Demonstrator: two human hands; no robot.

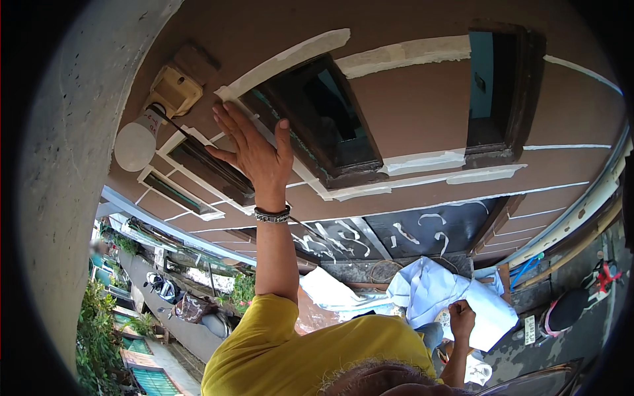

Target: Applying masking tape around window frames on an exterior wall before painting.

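My left hand [256,155] is raised against the brown wall [409,99], fingers stretched and spread, a bracelet at the wrist. Its fingertips lie by a pale strip of masking tape [284,65] along the edge of a dark-framed window [323,112]. The hand holds nothing that I can see. More pale tape [422,162] borders the window openings, some of it wide and uneven. Lower right, my right hand [461,319] hangs with its fingers curled closed. Whatever it may hold is hidden.
A white bulb [135,146] hangs from a cream wall box [175,91] close left of my raised hand. Below, curled pale strips [403,234] stick to a dark panel. A bluish-white sheet [456,290] drapes near my right hand, with a motorbike [561,310] beyond.
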